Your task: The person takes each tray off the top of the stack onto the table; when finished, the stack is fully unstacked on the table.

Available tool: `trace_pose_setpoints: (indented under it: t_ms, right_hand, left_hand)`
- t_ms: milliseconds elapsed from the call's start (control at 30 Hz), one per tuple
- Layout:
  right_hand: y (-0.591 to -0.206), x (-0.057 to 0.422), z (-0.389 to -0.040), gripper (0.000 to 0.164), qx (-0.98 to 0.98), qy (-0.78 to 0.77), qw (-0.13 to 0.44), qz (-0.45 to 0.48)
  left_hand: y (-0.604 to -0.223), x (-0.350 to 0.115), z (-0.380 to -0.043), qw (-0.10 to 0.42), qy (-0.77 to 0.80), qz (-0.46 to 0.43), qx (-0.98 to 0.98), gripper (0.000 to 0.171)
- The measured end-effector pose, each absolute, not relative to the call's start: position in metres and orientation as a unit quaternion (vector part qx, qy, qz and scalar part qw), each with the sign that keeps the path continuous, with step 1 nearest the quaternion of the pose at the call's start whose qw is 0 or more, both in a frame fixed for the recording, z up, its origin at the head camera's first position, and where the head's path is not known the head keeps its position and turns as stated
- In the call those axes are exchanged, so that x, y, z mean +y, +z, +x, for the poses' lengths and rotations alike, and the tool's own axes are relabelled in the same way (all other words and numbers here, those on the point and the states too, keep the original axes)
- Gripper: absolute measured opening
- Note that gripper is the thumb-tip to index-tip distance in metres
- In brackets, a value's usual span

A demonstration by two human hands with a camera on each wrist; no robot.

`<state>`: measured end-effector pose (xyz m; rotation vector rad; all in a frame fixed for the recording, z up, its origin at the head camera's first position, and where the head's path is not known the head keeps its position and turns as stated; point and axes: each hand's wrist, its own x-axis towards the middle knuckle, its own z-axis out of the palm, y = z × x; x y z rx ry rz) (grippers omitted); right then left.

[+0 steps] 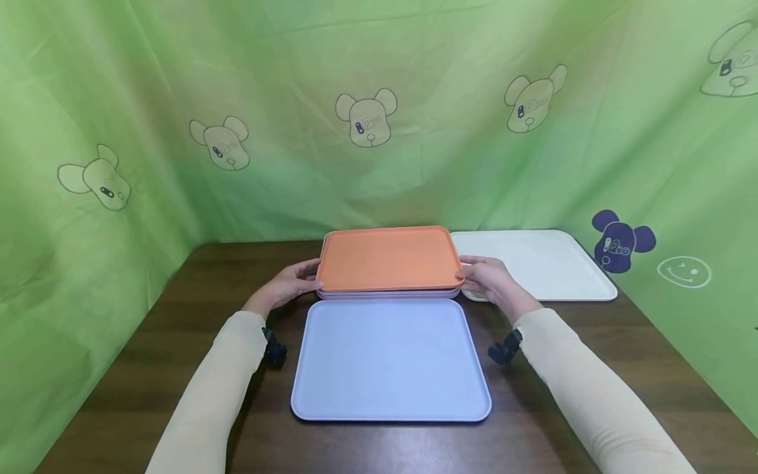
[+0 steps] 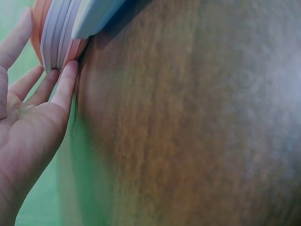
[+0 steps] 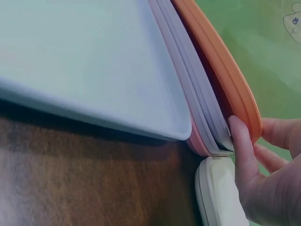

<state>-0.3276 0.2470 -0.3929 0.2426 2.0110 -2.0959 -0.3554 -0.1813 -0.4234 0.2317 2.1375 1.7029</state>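
- Two pale sleeves (image 1: 201, 408) lie nearest the camera, reaching in from the near left and near right over the dark wooden tabletop (image 1: 118, 395).
- Ahead of them, in the near middle, a blue tray (image 1: 391, 362) lies flat, with its far edge just beside the stack behind it.
- The orange tray (image 1: 391, 260) tops that stack at the far middle. Below it are lilac trays (image 3: 200, 94), and at the bottom a pink tray (image 3: 198, 147) shows only its rim.
- The right hand (image 1: 488, 276) pinches the orange tray at the near end of its right side. There, a dark gap parts it from the lilac trays.
- The left hand (image 1: 290, 282) is at the stack's left side, its fingers spread and fairly straight, the tips touching the rims of several trays; no curled grip shows.
- A white tray (image 1: 533, 263) lies at the far right, beside the stack; a green curtain (image 1: 296, 178) hangs behind.
- The orange tray looks like thin moulded plastic: probably light, stiff, hard to break, and a little slippery on its smooth face.
- Its raised rim seems the best hold, at the middle of both short sides, fingertips under the lip and thumbs above. The closely nested rims could make it easy to catch a lilac tray too.
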Motion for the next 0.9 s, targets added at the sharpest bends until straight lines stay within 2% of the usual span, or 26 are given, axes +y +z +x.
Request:
trace_pose_setpoints:
  t_ms: [400,900]
  right_hand:
    - [-0.391,0.249,-0.322,0.063,0.678,-0.717,0.092,0.135]
    - [-0.388,0.276,-0.304,0.064,0.643,-0.749,0.098,0.127]
  left_hand:
    - [-0.423,-0.182,-0.352,0.192,0.604,0.078,0.770,0.080]
    - [-0.426,-0.184,-0.354,0.183,0.587,0.091,0.783,0.082]
